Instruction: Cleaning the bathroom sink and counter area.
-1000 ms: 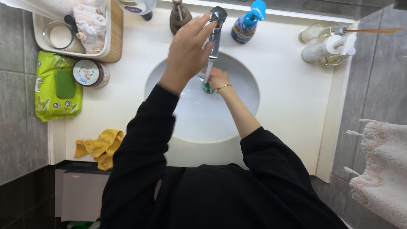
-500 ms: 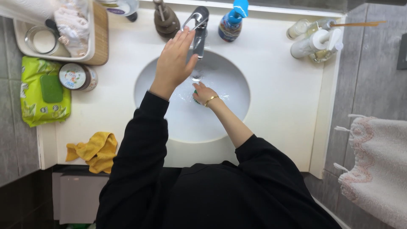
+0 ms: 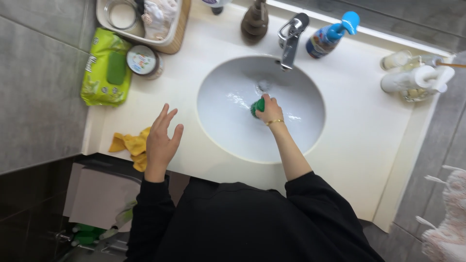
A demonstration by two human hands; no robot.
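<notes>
Here the right hand clasps a green scrubber; left hand splayed empty.

Left hand spread flat, fingers apart, arm bent close to the body. Right hand fisted, arm stretched forward, well apart.

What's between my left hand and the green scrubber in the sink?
In the head view, bare white counter, then the sink rim and wet basin wall. Nothing else lies between the left hand and the scrubber, which the right hand holds.
</notes>
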